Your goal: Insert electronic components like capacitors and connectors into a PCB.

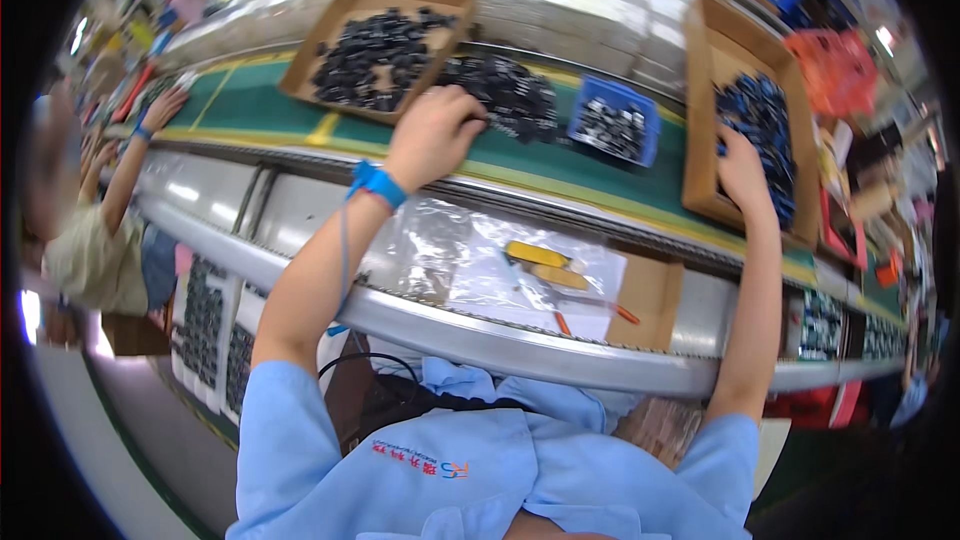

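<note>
My left hand (437, 135), with a blue band on its wrist, is at the near edge of a heap of small black parts (505, 95) on the green belt. Its fingers curl inward, and what they hold, if anything, is hidden. Just left of it stands a shallow cardboard box (300, 75) of similar black parts. My right hand (743, 172) reaches over the near left wall of a second cardboard box (700, 110), which holds many blue-black parts (765, 130). A small dark blue piece shows at its closed fingertips. Between my hands sits a blue bin (652, 132) with small silvery and black pieces.
Below the belt, a metal-edged shelf (480, 325) holds clear plastic bags, paper, a yellow tool (537, 255) and orange-handled tools. A red plastic bag (832, 70) lies beyond the right box. At far left, a co-worker's hand (165, 108) rests at the belt.
</note>
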`<state>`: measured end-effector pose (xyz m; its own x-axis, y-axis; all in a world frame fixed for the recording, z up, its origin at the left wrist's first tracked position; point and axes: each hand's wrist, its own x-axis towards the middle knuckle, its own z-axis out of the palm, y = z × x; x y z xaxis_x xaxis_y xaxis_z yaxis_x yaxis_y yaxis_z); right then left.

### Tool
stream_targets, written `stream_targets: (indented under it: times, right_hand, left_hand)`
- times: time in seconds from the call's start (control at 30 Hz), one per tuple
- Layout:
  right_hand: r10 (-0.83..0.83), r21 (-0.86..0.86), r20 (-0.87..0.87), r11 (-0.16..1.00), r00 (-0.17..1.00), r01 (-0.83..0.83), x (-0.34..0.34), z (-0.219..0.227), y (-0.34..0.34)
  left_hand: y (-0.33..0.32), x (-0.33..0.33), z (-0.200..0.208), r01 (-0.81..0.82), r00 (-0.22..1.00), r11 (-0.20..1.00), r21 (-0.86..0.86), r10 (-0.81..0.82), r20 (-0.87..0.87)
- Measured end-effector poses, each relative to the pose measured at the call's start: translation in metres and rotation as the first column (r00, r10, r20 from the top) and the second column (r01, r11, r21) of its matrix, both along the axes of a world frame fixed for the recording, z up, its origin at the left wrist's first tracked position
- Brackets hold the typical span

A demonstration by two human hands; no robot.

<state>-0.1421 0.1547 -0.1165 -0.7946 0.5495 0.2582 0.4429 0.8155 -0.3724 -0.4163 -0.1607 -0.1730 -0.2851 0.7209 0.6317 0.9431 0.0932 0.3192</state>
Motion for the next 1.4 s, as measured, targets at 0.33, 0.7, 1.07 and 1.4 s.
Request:
stream_targets:
  times: [0.33,0.7,1.07,1.4]
  right_hand:
    - [0.025,-0.104,0.002,0.994,1.000,-0.025,-0.001,0.001,0.003]
    - [-0.005,-0.116,0.012,0.993,1.000,0.007,0.006,-0.006,0.015]
    - [0.024,-0.122,-0.046,0.992,0.999,-0.029,-0.002,0.006,-0.006]
    - [0.006,-0.103,0.000,0.995,1.000,-0.006,0.001,-0.005,0.007]
  left_hand:
    - [-0.007,0.000,-0.001,-0.023,1.000,1.000,0.021,0.023,0.001]
    - [-0.005,0.004,-0.007,-0.024,1.000,1.000,0.014,0.024,0.002]
    - [-0.012,0.009,0.001,-0.102,0.995,0.992,0.072,0.100,0.028]
    - [-0.012,0.010,0.000,-0.116,0.991,0.993,0.023,0.115,0.063]
